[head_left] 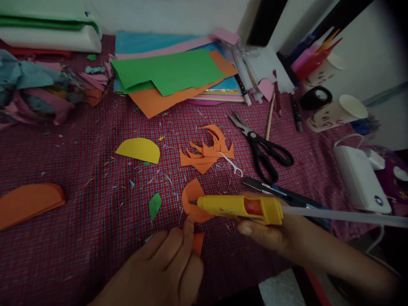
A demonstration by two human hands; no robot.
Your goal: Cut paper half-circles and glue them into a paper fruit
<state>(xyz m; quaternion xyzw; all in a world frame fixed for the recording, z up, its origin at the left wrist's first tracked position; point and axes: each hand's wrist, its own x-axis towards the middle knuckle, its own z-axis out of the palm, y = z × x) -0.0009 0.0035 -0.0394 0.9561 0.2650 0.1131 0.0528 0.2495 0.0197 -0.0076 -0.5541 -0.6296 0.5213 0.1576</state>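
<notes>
My right hand (pixel 270 233) is wrapped round a yellow hot glue gun (pixel 236 206), a clear glue stick (pixel 344 216) jutting from its back. The gun's dark nozzle is over a rounded orange paper piece (pixel 199 187); whether it touches cannot be made out. My left hand (pixel 168 263) is closed, with one fingertip pressing the lower edge of that piece. More orange paper (pixel 198 243) shows beside its curled fingers, partly hidden by them. Close by lie a small green paper leaf (pixel 155 206) and a yellow paper half-circle (pixel 138 150).
Orange scraps (pixel 207 151), black-handled scissors (pixel 255 140) and a dark cutter-like tool (pixel 280 191) lie beyond the gun. Folded orange paper (pixel 30 202) is at left. Coloured sheets (pixel 175 72) and crumpled scraps (pixel 35 89) line the back; paper cups (pixel 338 112) and a white power strip (pixel 360 178) stand right.
</notes>
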